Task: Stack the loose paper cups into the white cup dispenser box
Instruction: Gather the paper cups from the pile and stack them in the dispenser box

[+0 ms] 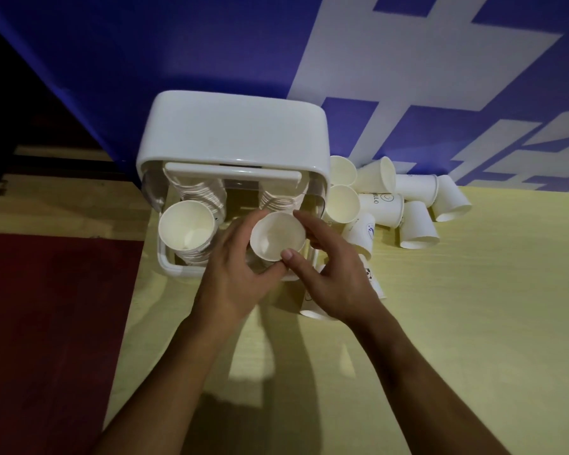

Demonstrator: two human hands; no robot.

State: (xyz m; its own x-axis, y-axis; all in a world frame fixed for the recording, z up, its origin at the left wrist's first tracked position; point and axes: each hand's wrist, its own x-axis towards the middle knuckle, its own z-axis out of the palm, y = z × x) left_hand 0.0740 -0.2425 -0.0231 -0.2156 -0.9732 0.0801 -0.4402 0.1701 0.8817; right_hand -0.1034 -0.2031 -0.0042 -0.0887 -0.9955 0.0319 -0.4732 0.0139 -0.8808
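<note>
While hovering mouth-up over the near right part of the white box [234,129], held between both hands: one paper cup [278,236], just in front of the ribbed stack of cups [278,199] inside the box. Grasped from both sides. Left hand [234,280] curled round the cup's left and near wall, thumb tucked under the rim. Right hand [335,277] pinching the right rim, thumb at the near edge, forefinger at the far edge. Thumbs close together at the cup's near side; cannot tell whether touching.

On the left side of the box: a second stack [186,226], nested high, top cup open and tilted toward the camera. Behind both stacks, at the far side: the box's broad white rounded top.

Right of the box and touching its side: a heap of loose cups [391,205], pressed against one another, most on their sides or upside down, a few printed in blue or black. Just off the box's near right corner, partly hidden under the right hand: one more fallen cup [312,311].

Under the box and the heap: a pale yellow table [440,323]. Behind the box: a blue wall [178,44] with white shapes. Left of the box: a red floor [46,307].
</note>
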